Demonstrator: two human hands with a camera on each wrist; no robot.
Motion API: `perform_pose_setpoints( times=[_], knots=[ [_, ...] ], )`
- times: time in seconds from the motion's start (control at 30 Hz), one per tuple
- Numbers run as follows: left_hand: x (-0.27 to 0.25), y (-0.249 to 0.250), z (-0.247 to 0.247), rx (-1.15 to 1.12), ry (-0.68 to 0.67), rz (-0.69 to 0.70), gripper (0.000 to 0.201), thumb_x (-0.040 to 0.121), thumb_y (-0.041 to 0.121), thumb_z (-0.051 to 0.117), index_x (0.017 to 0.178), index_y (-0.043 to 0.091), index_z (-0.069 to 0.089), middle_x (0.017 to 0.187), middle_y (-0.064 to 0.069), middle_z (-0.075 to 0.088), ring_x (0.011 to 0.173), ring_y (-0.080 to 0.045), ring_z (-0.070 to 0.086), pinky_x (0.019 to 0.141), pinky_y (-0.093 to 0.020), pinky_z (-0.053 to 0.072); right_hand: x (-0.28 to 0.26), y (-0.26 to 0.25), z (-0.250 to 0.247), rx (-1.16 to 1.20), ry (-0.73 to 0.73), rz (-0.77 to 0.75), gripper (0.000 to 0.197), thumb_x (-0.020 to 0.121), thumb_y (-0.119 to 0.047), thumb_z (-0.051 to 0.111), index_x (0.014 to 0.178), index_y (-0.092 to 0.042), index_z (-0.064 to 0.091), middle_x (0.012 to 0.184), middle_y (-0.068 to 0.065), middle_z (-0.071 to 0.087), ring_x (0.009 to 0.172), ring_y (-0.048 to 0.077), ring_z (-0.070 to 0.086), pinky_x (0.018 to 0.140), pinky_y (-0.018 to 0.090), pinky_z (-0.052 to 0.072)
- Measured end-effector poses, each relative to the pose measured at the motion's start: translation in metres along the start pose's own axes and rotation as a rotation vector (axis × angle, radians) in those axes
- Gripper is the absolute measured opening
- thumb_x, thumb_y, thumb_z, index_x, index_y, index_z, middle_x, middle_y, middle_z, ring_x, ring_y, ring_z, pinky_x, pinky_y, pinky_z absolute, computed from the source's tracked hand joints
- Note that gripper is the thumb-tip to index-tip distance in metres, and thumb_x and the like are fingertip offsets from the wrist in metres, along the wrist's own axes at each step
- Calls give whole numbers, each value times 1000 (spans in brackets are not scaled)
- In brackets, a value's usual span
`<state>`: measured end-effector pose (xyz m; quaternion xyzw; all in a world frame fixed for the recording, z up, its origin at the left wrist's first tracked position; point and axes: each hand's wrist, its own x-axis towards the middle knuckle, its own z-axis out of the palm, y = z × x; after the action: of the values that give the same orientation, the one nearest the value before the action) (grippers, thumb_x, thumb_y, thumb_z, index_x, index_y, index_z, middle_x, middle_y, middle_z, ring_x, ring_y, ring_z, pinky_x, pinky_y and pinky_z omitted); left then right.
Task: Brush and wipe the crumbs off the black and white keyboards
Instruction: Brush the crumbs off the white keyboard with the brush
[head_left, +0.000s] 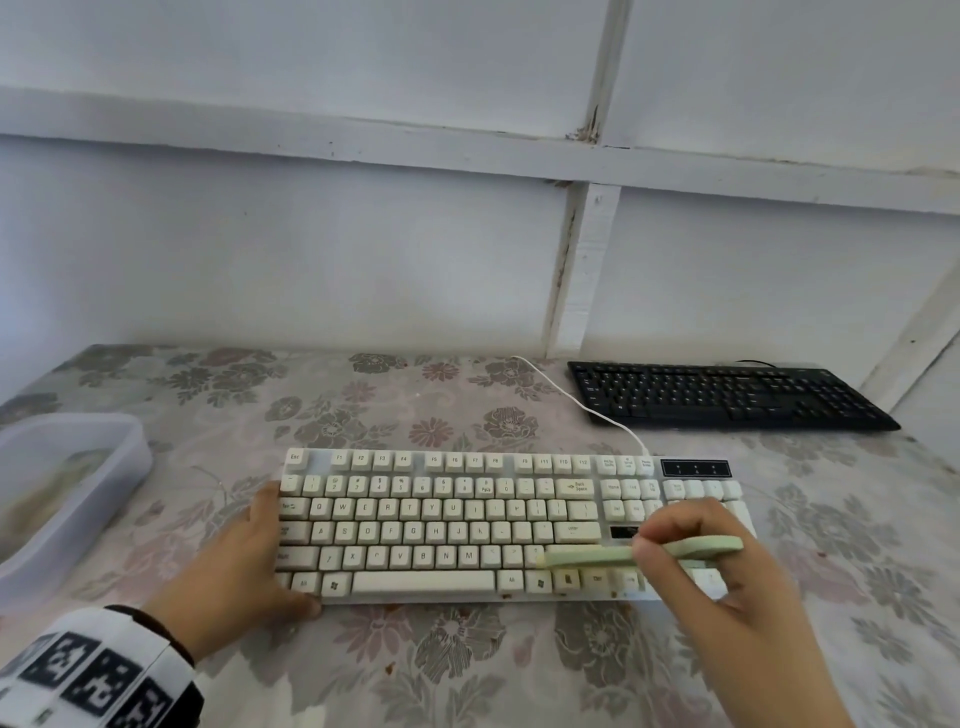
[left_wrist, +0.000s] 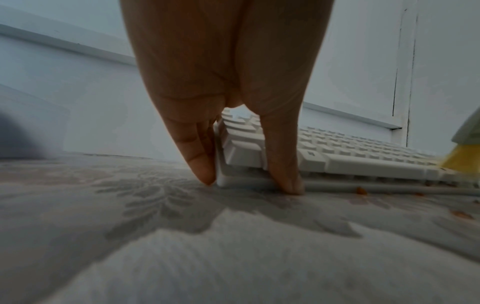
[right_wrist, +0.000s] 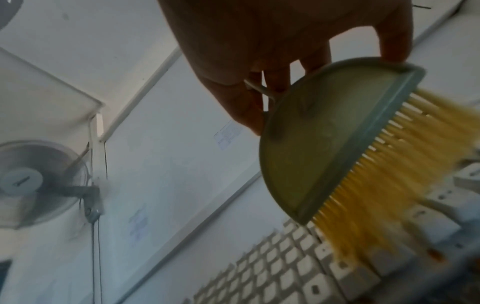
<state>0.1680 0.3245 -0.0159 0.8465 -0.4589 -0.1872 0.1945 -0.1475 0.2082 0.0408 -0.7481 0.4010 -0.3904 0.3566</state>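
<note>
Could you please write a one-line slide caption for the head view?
Left hand steadies the white keyboard while the right hand sweeps it with a green brush.

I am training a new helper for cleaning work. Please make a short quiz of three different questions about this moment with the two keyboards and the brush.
1. True or false: the right hand holds the green brush over the black keyboard.
2. Multiple choice: what does the left hand do? A) grips the corner of the white keyboard; B) holds the translucent plastic tub; C) rests flat on the floral tablecloth.
3. Fill the gap: the brush's bristles are ___ in colour.

Key: 1 false, it is over the white keyboard; 2 A; 3 yellow.
</note>
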Motion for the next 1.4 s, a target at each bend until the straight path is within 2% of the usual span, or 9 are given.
perform_pose_setpoints(
  times=[0.13,0.27,0.47,0.7,0.8,0.9,1.0,1.2,1.4],
  knots=[
    [0,-1,-2,-8,-10,-5,113,50,31,85,138,16,16,124,0,45,110,-15,45,93,-27,40,5,15,-13,-38,29,37,31,81,-6,66,68,-33,57,72,-13,61,64,9,54,51,12,37],
    [1,-2,-2,-12,-15,-4,115,48,32,85,139,15,17,127,-1,43,113,-16,44,98,-29,39,8,18,-33,-91,117,21,26,81,-10,67,74,-34,59,79,-9,62,70,8,55,56,14,39],
    [1,1,0,-11,-10,-24,110,52,27,86,136,15,17,117,2,43,102,-12,44,80,-22,35,13,14,-32,34,65,-27,24,81,-3,65,72,-25,60,71,-7,60,63,4,51,52,9,36],
    [1,2,0,-11,-8,-48,113,52,28,87,138,16,13,121,0,46,100,-12,43,79,-23,35,17,30,-49,-25,79,1,27,83,0,63,72,-23,57,73,-6,58,64,18,51,49,8,37],
    [0,3,0,-32,-2,-39,112,54,25,87,138,15,15,113,5,43,98,-10,43,78,-21,34,16,25,-48,-51,54,-51,24,81,-1,65,74,-23,59,75,-6,59,72,14,53,58,12,39],
    [-1,5,-1,-23,-1,-36,113,55,25,87,140,14,13,121,1,45,100,-8,39,81,-20,34,16,35,-52,-79,79,-10,25,82,-3,64,74,-25,58,77,-8,60,69,15,52,53,8,38],
    [-1,7,-2,2,-8,-47,113,57,26,86,140,12,11,132,-3,42,100,-7,35,87,-21,35,18,44,-66,-266,165,13,22,82,-11,65,80,-31,57,85,-15,61,71,10,54,56,18,39],
    [0,5,-2,-21,-5,-62,115,52,24,88,140,11,15,128,-4,45,100,-9,39,90,-26,39,20,47,-75,-35,162,0,17,82,-1,64,81,-17,60,80,1,62,78,18,56,68,29,43],
    [0,6,-2,-34,-1,-55,113,51,22,88,139,11,17,128,-4,46,100,-10,41,94,-28,39,21,52,-85,-143,216,11,27,83,-1,63,78,-26,57,79,-10,62,63,3,52,52,12,38]
  ],
)
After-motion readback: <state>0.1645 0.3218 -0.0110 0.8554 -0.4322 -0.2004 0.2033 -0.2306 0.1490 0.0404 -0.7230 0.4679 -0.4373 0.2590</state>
